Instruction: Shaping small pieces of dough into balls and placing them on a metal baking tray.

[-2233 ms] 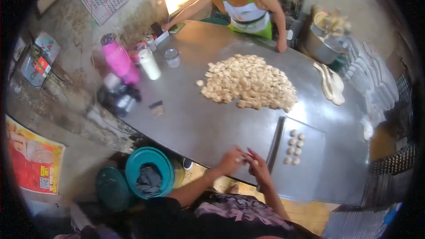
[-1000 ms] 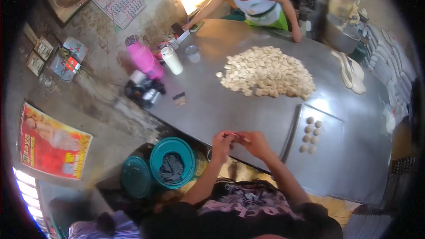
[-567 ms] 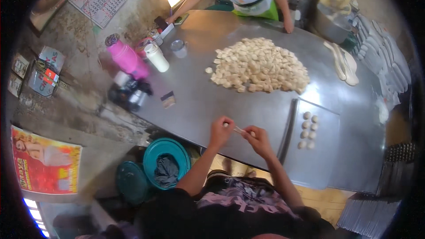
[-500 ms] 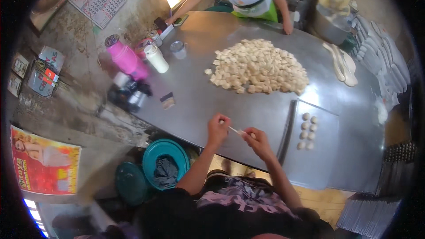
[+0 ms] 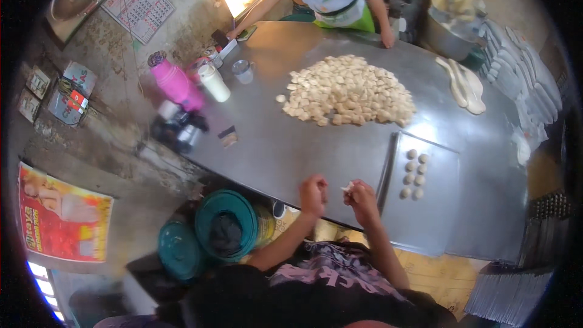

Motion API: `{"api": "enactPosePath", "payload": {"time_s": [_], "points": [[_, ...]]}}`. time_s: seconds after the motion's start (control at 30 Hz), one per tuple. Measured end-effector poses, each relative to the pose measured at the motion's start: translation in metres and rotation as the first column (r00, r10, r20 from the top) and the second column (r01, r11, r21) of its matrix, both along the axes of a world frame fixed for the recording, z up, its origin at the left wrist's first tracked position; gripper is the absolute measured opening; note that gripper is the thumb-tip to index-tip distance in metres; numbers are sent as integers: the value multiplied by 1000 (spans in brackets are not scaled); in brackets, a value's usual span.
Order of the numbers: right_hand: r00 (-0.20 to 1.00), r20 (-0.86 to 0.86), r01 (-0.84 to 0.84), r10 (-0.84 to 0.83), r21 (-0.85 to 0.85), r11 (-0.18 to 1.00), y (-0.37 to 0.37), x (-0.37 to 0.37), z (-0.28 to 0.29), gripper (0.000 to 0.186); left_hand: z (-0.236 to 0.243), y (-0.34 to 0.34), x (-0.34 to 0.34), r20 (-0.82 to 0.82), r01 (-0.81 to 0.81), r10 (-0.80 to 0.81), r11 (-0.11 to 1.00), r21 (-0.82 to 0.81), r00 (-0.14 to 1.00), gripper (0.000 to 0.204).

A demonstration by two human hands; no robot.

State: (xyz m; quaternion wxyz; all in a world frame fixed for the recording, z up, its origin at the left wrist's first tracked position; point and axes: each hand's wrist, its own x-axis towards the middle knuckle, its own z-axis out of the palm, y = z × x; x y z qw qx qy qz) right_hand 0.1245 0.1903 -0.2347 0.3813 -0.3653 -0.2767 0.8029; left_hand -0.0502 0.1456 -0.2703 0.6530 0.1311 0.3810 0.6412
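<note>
My left hand (image 5: 314,195) is closed just above the near edge of the steel table (image 5: 334,158); what it holds, if anything, is hidden. My right hand (image 5: 361,197) is closed on a small pale piece of dough (image 5: 347,188) a short way to the right of it. Beside my right hand a metal tray (image 5: 431,225) bears two rows of small round dough balls (image 5: 412,166). Beyond my hands lies a large heap of cut dough pieces (image 5: 346,88).
A co-worker in an apron (image 5: 337,6) stands across the table. Bottles (image 5: 214,82), a cup (image 5: 242,71) and dark appliances (image 5: 179,130) are at left. Long dough pieces (image 5: 464,85) lie at right, near stacked pale bags (image 5: 522,73). A teal bucket (image 5: 221,203) stands below the table's edge.
My hands held a thin strand of dough stretched between them; now they are lower, with no strand between them and the dough in my right fingers.
</note>
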Motion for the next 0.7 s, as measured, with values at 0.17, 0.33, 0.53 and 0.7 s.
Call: {"api": "enactPosePath", "payload": {"time_s": [0.17,0.33,0.53,0.7], "points": [[996,-14,-84,85,75,994,-19,6,-12,13,25,-5,76,-837,-291,362,922,256,410,18],[987,83,-141,138,29,990,-43,2,24,15,45,-19,87,-860,-256,492,856,449,137,23],[969,-81,-240,234,-90,966,-59,6,9,14,51,-40,85,-904,-318,405,882,347,137,23],[963,-200,-187,178,-28,982,-61,16,2,12,61,-40,85,-927,-245,322,931,272,194,24]]}}
